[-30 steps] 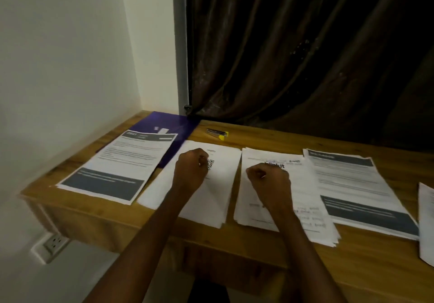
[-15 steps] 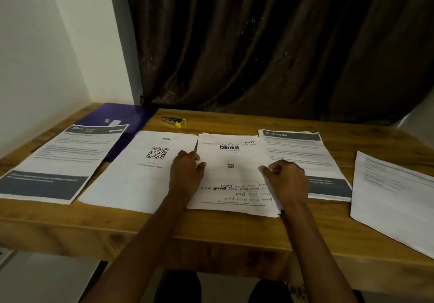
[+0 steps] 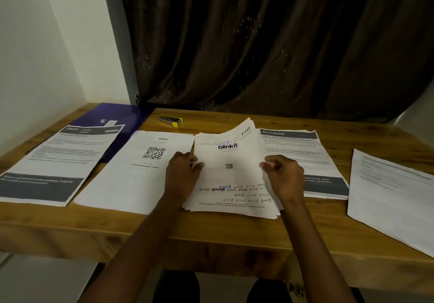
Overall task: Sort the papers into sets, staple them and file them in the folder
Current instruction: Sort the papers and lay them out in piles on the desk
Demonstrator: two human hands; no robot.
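Sorting appears done: five piles on counter (image 3: 211,232). My hands, left hand (image 3: 182,173) and right hand (image 3: 285,178), pinch the centre blinkit pile (image 3: 231,175); stapler (image 3: 171,121), upper-left folder (image 3: 112,114) untouched

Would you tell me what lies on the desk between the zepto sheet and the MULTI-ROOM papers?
In the head view, the blinkit stack lies there, gripped at its sides by the left hand and right hand.

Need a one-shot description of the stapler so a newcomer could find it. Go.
Start at the wooden desk under the dark curtain and look along its far edge. The stapler lies there alone on bare wood, beyond the zepto sheet and right of the purple folder. It is the only small dark metal item, with a yellow end.
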